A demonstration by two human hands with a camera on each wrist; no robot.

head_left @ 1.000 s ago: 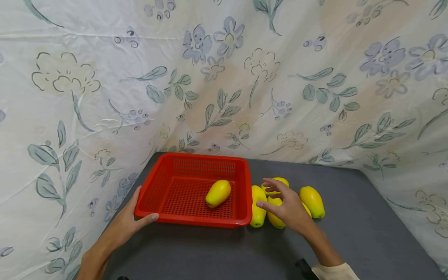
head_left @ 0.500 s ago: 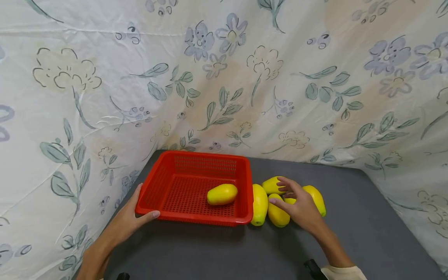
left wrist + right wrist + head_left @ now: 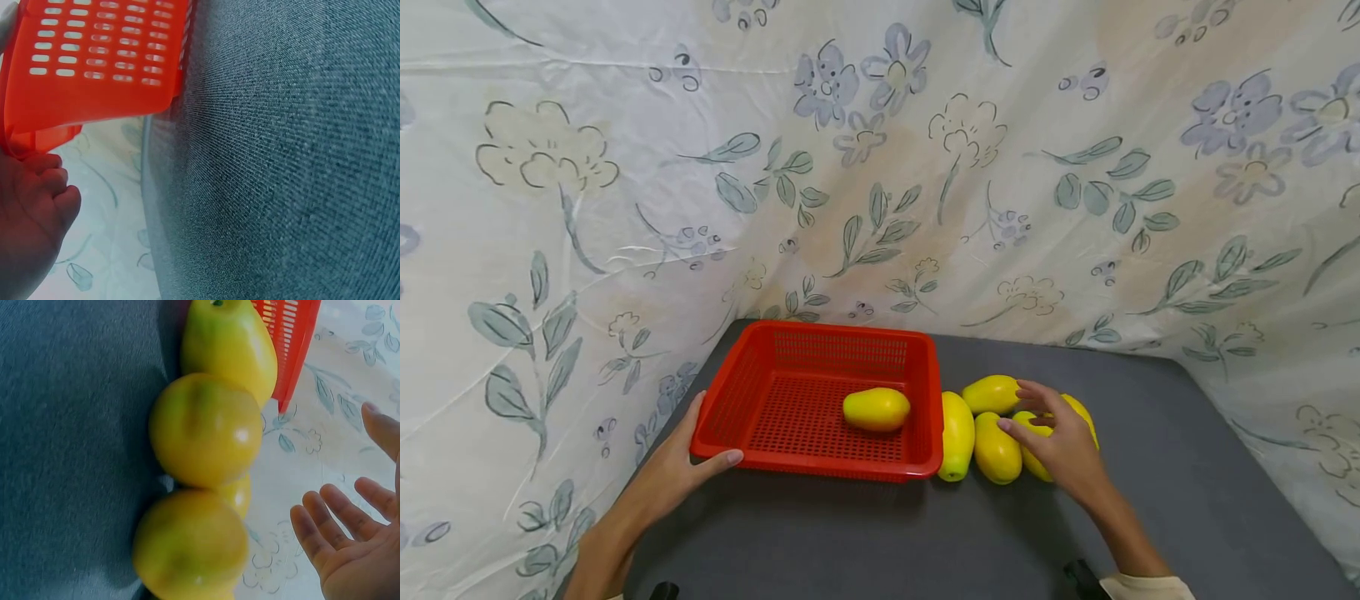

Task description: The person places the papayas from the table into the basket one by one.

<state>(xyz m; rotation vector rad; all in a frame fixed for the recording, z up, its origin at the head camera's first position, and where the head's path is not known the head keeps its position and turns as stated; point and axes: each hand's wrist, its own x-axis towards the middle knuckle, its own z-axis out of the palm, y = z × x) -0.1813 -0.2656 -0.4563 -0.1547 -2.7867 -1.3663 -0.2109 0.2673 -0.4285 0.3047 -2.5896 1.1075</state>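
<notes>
A red slotted plastic basket (image 3: 820, 462) stands on the table, with one smooth yellow papaya (image 3: 877, 410) lying in its right half. My left hand (image 3: 681, 458) grips the basket's left front corner, thumb over the rim; in the left wrist view the fingers (image 3: 55, 178) curl under that rim. Several more papayas lie right of the basket: one against its wall (image 3: 957, 437), one behind (image 3: 992, 393), one in front (image 3: 997, 450). Above the rightmost ones my right hand (image 3: 1063, 437) hovers, fingers spread and slightly bent, holding nothing. It partly hides two papayas (image 3: 1028, 458) there.
The dark grey cloth-covered table (image 3: 850, 550) reaches out to the right and towards me. A floral curtain (image 3: 880, 208) hangs behind the table and along both sides, close to the basket's back and left.
My right hand has moved rightward across the papayas, away from the basket. The papaya in the basket has turned from slanted to lying sideways. My left hand keeps its grip on the rim.
</notes>
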